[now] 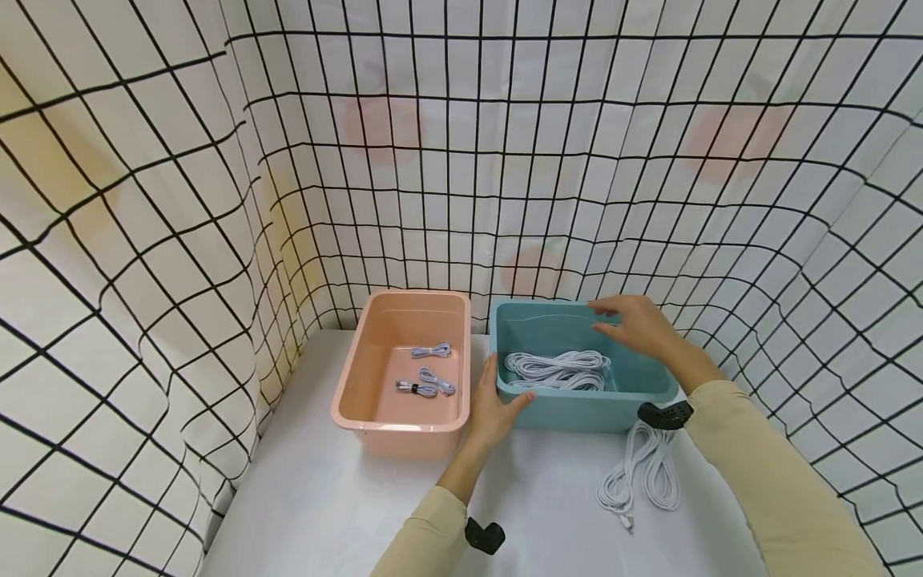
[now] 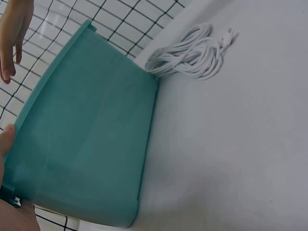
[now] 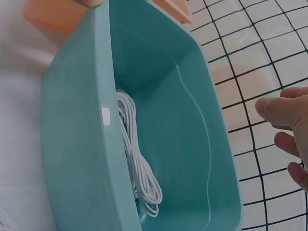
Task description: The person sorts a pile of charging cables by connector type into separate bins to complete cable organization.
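Note:
A teal bin [image 1: 577,410] holds bundled white cables [image 1: 558,365], also seen in the right wrist view as long looped cable coils [image 3: 139,163]. At the bin's front left corner my left hand [image 1: 492,413] touches it, fingers fairly straight along the side and thumb at the front rim. My right hand [image 1: 638,324] hovers over the bin's back right part with loosely bent fingers, holding nothing. In the right wrist view that hand [image 3: 288,130] appears apart from the rim. Another looped white cable [image 1: 620,481] lies on the table in front of the bin's right end.
Left of the teal bin stands a peach bin [image 1: 400,441] with three small tied cables [image 1: 430,350] inside. Both bins rest on a white-covered table [image 1: 303,513]. Black wire grid panels [image 1: 447,192] rise behind and at the sides, with pale fabric beyond them.

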